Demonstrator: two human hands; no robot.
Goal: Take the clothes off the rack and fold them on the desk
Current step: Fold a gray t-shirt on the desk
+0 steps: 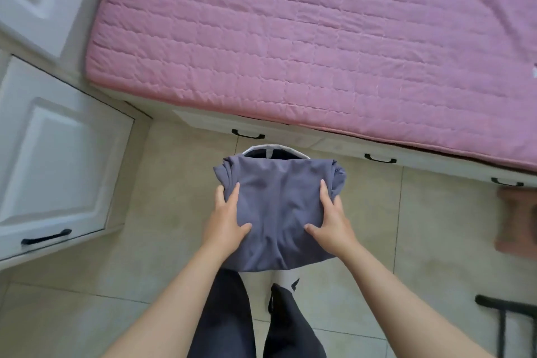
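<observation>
- Left grip (229, 218), right grip (331, 221): both clasping a folded grey-purple garment (279, 206) at opposite edges, thumbs and forefingers on top, remaining fingers hidden beneath.
- Held in the air between the grips, above the tiled floor (145, 241); no tabletop or rack in view.
- Just beyond the grips, partly covered by the garment: white rim of a basket (252, 149). Further beyond, a bed (290, 38) with a pink quilted cover. Well off to the left of the left grip, white drawer fronts (58, 160).
- Judged step: folding seemingly finished, bundle ready to be set down.
- Next move calls for level lowering, equal pressure from both sides to keep layers stacked, then letting go together.
- No brand, label or readable writing anywhere.
</observation>
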